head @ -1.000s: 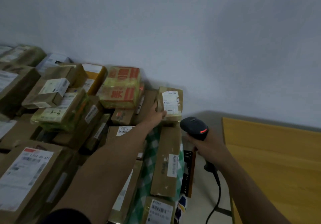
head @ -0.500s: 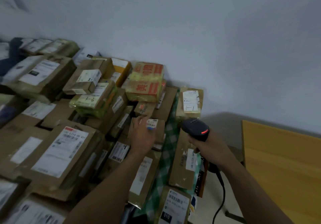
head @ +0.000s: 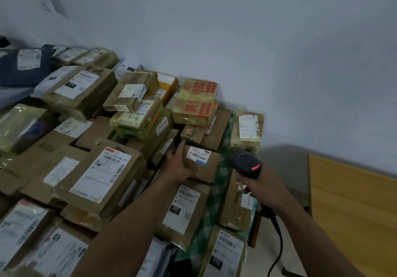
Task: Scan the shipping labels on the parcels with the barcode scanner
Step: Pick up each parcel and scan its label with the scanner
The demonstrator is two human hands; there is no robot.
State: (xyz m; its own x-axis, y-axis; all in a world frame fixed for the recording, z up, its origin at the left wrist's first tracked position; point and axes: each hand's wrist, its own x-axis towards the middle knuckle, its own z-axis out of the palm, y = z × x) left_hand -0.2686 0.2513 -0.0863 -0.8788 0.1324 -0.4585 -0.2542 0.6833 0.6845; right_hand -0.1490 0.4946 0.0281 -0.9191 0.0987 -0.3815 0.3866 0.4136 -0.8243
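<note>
Since a moment ago, the left hand point(head: 180, 166) has slid off the top of the small brown cardboard box point(head: 205, 170) to its side, so the white label point(head: 198, 156) shows. It holds the box by its edge on the parcel pile point(head: 103, 175). The right hand point(head: 263, 188) grips the black barcode scanner point(head: 245, 163) just beside it. Aim at the stripes and keep both still. Every box looks shut, so nothing inside shows.

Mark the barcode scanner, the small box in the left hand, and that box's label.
barcode scanner point(head: 243, 162): head view, top of its black head.
small box point(head: 206, 172): head view, bare cardboard below the label.
label point(head: 198, 156): head view, its printed barcode.
</note>
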